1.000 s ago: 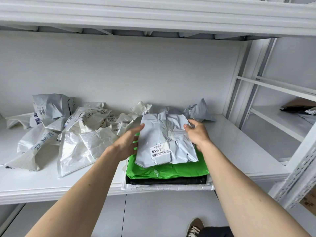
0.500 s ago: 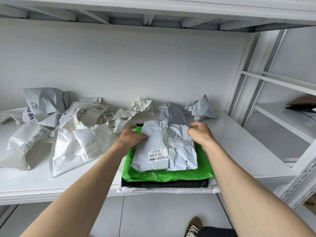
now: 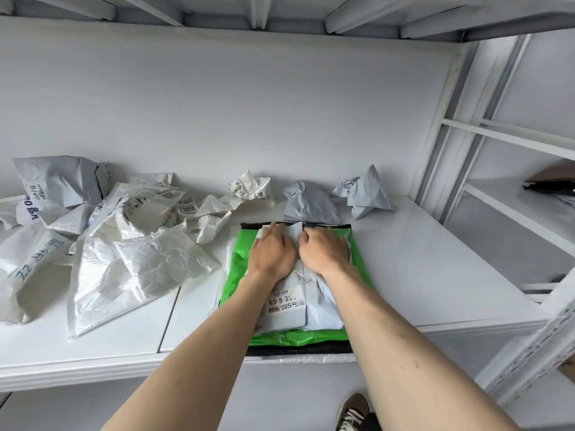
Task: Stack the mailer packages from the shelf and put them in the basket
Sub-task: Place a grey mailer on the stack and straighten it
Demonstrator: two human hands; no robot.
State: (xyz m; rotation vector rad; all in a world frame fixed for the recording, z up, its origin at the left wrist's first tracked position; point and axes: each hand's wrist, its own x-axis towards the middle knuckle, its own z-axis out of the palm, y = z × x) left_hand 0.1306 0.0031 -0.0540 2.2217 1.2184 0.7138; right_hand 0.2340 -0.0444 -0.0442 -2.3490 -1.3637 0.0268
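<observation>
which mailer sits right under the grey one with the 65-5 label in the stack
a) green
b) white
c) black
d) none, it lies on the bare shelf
a: the grey mailer under both hands lies directly on the green mailer, whose edges show all round it.

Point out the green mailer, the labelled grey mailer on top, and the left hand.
green mailer [image 3: 237,259]: head view, left edge.
grey mailer [image 3: 320,309]: head view, near end.
left hand [image 3: 272,255]: head view, back.

A grey mailer [image 3: 314,306] with a white printed label lies flat under both the left hand [image 3: 272,255] and the right hand [image 3: 325,251], topping a stack: green mailer [image 3: 239,259] beneath it, black mailer [image 3: 298,351] below. Crumpled white mailers [image 3: 130,259] sprawl left of the left hand; two grey ones [image 3: 311,203] sit just beyond the hands.
</observation>
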